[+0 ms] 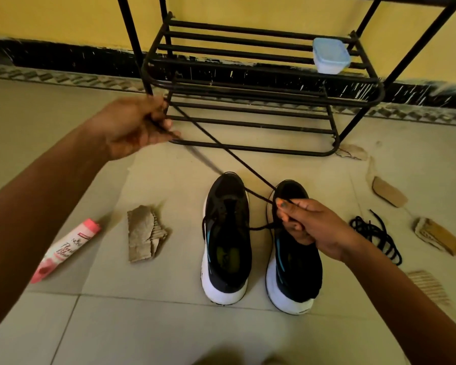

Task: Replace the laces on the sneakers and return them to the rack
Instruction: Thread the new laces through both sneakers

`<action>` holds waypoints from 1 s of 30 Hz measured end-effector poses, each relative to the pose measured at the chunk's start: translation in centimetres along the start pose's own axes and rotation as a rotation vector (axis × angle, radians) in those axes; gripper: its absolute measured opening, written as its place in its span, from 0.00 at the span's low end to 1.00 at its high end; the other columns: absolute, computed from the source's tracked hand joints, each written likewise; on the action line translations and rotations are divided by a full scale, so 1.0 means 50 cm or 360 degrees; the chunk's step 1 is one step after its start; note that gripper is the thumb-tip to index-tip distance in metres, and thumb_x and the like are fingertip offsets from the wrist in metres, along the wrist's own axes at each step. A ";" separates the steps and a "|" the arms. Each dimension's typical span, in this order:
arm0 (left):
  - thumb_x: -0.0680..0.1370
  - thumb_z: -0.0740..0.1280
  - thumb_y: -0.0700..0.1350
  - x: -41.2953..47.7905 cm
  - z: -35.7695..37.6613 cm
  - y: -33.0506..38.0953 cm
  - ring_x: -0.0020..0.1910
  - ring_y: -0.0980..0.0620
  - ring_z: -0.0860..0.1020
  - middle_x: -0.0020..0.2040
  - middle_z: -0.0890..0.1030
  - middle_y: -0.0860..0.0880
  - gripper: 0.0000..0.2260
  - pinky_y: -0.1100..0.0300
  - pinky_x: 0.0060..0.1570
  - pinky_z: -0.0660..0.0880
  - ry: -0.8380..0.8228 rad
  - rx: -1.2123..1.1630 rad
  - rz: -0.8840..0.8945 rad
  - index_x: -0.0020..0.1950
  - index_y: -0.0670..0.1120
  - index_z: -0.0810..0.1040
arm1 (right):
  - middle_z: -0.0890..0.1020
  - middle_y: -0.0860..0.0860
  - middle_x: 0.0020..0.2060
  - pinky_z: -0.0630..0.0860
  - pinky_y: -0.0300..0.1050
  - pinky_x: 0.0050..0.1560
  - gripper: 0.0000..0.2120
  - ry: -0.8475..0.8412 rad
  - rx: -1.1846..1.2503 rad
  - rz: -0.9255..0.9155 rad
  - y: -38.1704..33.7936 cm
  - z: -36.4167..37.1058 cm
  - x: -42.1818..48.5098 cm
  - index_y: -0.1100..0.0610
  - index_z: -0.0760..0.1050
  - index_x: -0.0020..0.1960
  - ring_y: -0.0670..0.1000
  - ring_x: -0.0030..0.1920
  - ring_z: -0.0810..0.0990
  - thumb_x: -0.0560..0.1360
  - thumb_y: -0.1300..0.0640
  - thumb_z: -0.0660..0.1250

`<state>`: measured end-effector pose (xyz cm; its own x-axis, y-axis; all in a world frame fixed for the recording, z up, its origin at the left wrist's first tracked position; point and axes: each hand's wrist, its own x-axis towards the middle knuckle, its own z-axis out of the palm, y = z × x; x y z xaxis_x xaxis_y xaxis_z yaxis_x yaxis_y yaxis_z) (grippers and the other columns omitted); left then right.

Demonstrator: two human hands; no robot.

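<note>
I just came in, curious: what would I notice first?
A black lace stretched tight between two hands: the left hand holds it up near the rack, and the right hand pinches it over the right sneaker. The left sneaker stands beside it; a pink tube lies on the floor, left.

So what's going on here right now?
A person is working a black lace at two sneakers on the floor before the rack. The left hand holds it up taut; the right hand pinches it over the right sneaker. A second lace lies bundled on the floor. Neither sneaker is on the rack.
</note>
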<state>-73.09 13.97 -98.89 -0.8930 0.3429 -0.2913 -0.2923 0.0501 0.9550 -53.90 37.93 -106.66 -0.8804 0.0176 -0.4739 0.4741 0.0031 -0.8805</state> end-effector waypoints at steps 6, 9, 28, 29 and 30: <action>0.79 0.63 0.45 0.014 -0.038 -0.052 0.36 0.54 0.71 0.39 0.76 0.50 0.08 0.60 0.37 0.69 0.0192 0.1710 0.0611 0.50 0.45 0.81 | 0.63 0.47 0.23 0.52 0.35 0.22 0.15 0.0019 -0.0018 0.0054 0.000 -0.036 0.003 0.55 0.68 0.33 0.43 0.21 0.57 0.71 0.46 0.62; 0.79 0.62 0.45 0.021 -0.037 -0.056 0.42 0.51 0.75 0.44 0.79 0.49 0.08 0.56 0.48 0.73 0.0268 0.1531 0.0709 0.50 0.44 0.80 | 0.64 0.47 0.23 0.53 0.34 0.21 0.15 0.0078 -0.0080 0.0043 -0.002 -0.051 0.000 0.55 0.68 0.34 0.44 0.21 0.57 0.71 0.45 0.62; 0.76 0.62 0.46 0.018 -0.041 -0.164 0.32 0.57 0.76 0.28 0.71 0.52 0.09 0.58 0.44 0.81 -0.0202 -0.0535 -0.0160 0.37 0.46 0.74 | 0.61 0.47 0.22 0.50 0.31 0.19 0.17 0.0436 0.0304 0.0234 0.032 -0.164 -0.027 0.56 0.64 0.34 0.41 0.19 0.55 0.78 0.48 0.58; 0.75 0.61 0.47 0.014 -0.040 -0.162 0.28 0.58 0.72 0.26 0.67 0.53 0.09 0.62 0.39 0.81 -0.0233 -0.0672 -0.0219 0.37 0.46 0.73 | 0.61 0.47 0.22 0.50 0.31 0.19 0.17 0.0442 0.0304 0.0245 0.036 -0.167 -0.028 0.55 0.64 0.34 0.41 0.19 0.55 0.78 0.48 0.58; 0.77 0.60 0.48 0.014 -0.039 -0.159 0.25 0.59 0.67 0.25 0.64 0.54 0.10 0.68 0.30 0.77 -0.0257 -0.0648 -0.0252 0.37 0.47 0.72 | 0.61 0.47 0.22 0.50 0.32 0.19 0.17 0.0445 0.0290 0.0256 0.039 -0.168 -0.027 0.55 0.64 0.34 0.42 0.19 0.55 0.78 0.48 0.58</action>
<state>-72.05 11.99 -106.80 -0.7712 0.5042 -0.3886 -0.5602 -0.2477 0.7904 -51.67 46.31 -107.62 -0.7450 0.2762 -0.6073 0.5737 -0.1994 -0.7944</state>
